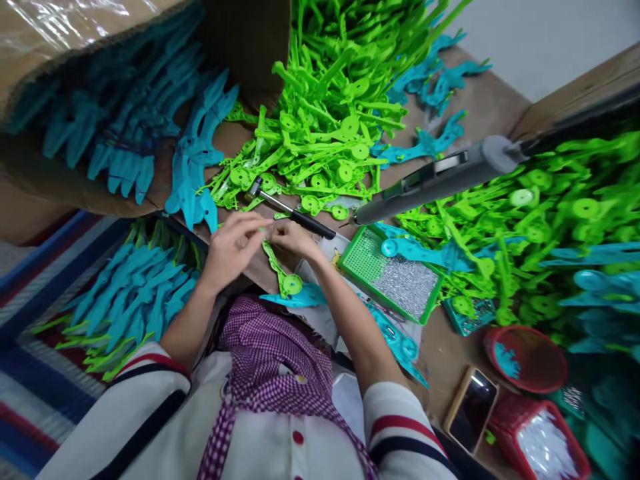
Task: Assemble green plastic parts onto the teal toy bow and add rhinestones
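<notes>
1. Hands are brought together over the table edge: the left hand [234, 245] and right hand [294, 240] meet fingertip to fingertip, blurred
2. A green plastic piece [281, 270] is pinched between both sets of fingers, its round end hanging below the grip, toward the body
3. A teal piece [299, 297] is seen just beneath that round end
4. A hammer [290, 210] is laid just beyond the fingers, black handle toward the right hand
5. A green tray [393, 277] of small silver parts is set to the right of the grip
6. A pile of green parts [330, 120] is heaped farther beyond the grip
7. A phone [471, 408] is placed well right of the grip, near a red basket [526, 357]
</notes>
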### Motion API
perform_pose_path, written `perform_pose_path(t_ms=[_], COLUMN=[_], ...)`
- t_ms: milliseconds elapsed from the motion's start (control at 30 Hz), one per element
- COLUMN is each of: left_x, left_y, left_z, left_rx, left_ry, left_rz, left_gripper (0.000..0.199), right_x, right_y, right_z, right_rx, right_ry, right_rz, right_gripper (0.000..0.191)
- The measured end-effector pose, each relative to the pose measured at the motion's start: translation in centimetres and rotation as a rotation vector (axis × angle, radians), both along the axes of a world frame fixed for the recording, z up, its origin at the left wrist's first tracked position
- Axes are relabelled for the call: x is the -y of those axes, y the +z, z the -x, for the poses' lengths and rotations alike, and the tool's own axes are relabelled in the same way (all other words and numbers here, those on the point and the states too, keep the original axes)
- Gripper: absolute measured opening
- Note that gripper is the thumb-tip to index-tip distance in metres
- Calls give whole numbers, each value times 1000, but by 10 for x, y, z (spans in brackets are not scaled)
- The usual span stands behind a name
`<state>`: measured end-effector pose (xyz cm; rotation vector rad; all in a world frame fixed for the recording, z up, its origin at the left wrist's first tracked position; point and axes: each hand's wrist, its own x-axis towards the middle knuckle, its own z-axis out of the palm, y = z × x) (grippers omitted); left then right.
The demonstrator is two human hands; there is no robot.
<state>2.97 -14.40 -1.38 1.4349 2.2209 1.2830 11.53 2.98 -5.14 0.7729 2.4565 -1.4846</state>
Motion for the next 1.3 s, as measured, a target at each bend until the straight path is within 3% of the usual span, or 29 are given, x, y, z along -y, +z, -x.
perform_pose_path(t_ms=[67,167,267,633,833,1000,1100,1300], left_x=[-21,-35,-37,-56,-73,-83,-86,-92], left_y=[-21,-48,-60,-51,-49,-48,-48,-51], left_z=[22,40,45,68,70,73,74,77], left_rx=[-10,-24,-47,-41,2,-36,-46,-37], left_ry=[-66,-261,-375,-530,-505,-516,-527,-551], left_rz=[47,210,304,464,543,578,582,586], left_gripper=[28,31,30,19,17,15,15,16], right_x=[-1,-2,-2,5,23,46,59,82], right_y=[-1,-2,-2,16,26,24,22,17], right_z=[1,4,6,17,-14,-14,-16,-24], right_rx=[3,23,26,289,241,174,174,185], right_ry=[0,13,56,145,-68,-246,-188,144], right_rz=[10,-21,-61,-290,-362,-307,-352,-622], right_gripper=[18,16,14,24,26,26,26,37])
